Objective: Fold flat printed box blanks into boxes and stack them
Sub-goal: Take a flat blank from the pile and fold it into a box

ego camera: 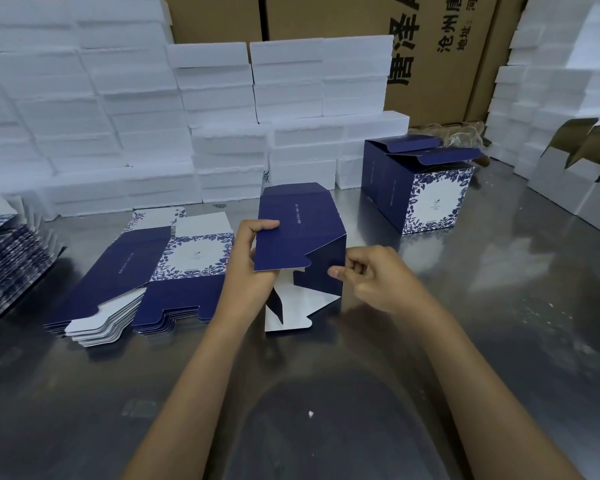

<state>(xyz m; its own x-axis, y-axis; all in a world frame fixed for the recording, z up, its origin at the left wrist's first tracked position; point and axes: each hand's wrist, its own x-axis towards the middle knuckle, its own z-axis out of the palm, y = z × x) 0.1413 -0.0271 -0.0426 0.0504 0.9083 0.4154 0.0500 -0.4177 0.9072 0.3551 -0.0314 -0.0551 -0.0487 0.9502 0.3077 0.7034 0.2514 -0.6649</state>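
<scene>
At the steel table (pixel 499 306), my left hand (pixel 248 268) grips the half-opened navy box blank (pixel 302 230) by its near edge, held above the tabletop; my right hand (pixel 371 275) pinches its right panel, fingers curled; flat blanks (pixel 132 271) lie stacked left; two folded boxes (pixel 420 188) stand beyond.

My grip holds a half-opened navy box blank (pixel 300 237), white flaps hanging below. Flat blanks (pixel 146 271) lie stacked left; a folded box (pixel 426 192) stands upright beyond, right.
</scene>
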